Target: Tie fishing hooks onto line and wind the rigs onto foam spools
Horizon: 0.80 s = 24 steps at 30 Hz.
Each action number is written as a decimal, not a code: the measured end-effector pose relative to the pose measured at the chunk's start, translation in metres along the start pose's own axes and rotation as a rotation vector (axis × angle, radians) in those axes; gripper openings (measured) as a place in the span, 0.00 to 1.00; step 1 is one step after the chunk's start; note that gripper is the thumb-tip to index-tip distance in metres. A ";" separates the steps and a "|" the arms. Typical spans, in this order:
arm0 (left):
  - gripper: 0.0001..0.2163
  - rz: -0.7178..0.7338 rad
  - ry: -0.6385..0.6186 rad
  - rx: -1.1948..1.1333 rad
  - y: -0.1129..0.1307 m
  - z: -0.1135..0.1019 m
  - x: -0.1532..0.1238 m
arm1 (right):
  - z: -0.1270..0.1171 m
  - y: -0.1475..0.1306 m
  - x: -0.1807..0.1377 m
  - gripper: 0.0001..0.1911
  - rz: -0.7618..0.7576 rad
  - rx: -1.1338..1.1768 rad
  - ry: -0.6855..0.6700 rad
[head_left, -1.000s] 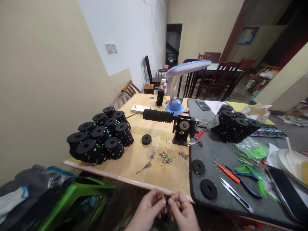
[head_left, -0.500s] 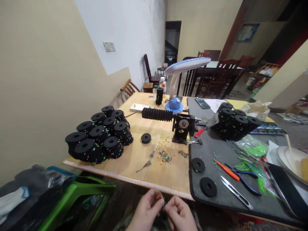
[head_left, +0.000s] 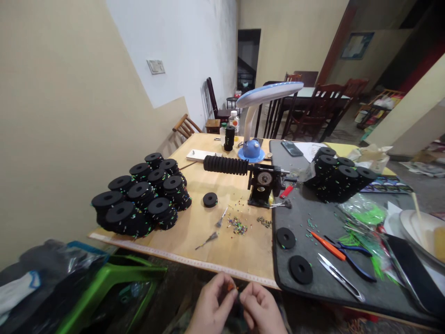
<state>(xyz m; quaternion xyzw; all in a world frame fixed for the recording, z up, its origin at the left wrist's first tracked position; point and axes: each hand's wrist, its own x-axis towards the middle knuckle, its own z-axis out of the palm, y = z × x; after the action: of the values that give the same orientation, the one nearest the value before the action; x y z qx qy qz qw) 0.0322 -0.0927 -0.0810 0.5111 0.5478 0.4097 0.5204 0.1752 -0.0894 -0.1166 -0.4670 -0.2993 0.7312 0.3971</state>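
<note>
Currently both hands sit at 6 o'clock, below the near edge of the wooden surface [head_left: 222,253]. Left hand [head_left: 211,306]: fingers pinch a small orange piece [head_left: 230,287]. Right hand [head_left: 261,310]: fingers pressed together at the tips, just beside the piece; contact with it cannot be told. Loose beads [head_left: 238,227] lie at 12 o'clock from the hands, stacked black foam discs [head_left: 139,204] at 10 o'clock, thread snips [head_left: 340,278] at 2 o'clock.

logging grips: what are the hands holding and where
Tiny orange bit, pinched in left hand fingertips; right hand pinch beside it cannot be told.
</note>
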 end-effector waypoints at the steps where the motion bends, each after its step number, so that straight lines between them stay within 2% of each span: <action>1: 0.08 0.025 -0.001 0.036 -0.002 0.000 0.000 | -0.001 0.001 0.000 0.23 0.000 0.002 -0.006; 6: 0.07 0.100 0.011 0.163 -0.002 -0.002 0.000 | -0.004 0.001 0.000 0.22 -0.006 0.021 -0.004; 10: 0.07 0.081 0.001 0.151 0.001 -0.002 -0.001 | -0.001 -0.005 -0.001 0.23 0.006 -0.003 0.003; 13: 0.09 0.007 -0.009 0.042 0.001 0.000 0.000 | 0.001 -0.008 -0.002 0.23 -0.002 -0.010 0.024; 18: 0.18 -0.203 -0.020 -0.222 0.003 0.004 0.002 | 0.000 -0.003 -0.002 0.22 -0.002 -0.014 0.023; 24: 0.20 -0.222 -0.007 -0.268 0.012 0.003 0.003 | 0.005 -0.007 -0.003 0.22 0.053 -0.062 -0.005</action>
<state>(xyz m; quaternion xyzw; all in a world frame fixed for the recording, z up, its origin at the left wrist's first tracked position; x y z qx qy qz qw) 0.0369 -0.0885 -0.0702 0.3749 0.5396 0.4172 0.6279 0.1732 -0.0886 -0.1075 -0.4849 -0.3102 0.7331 0.3621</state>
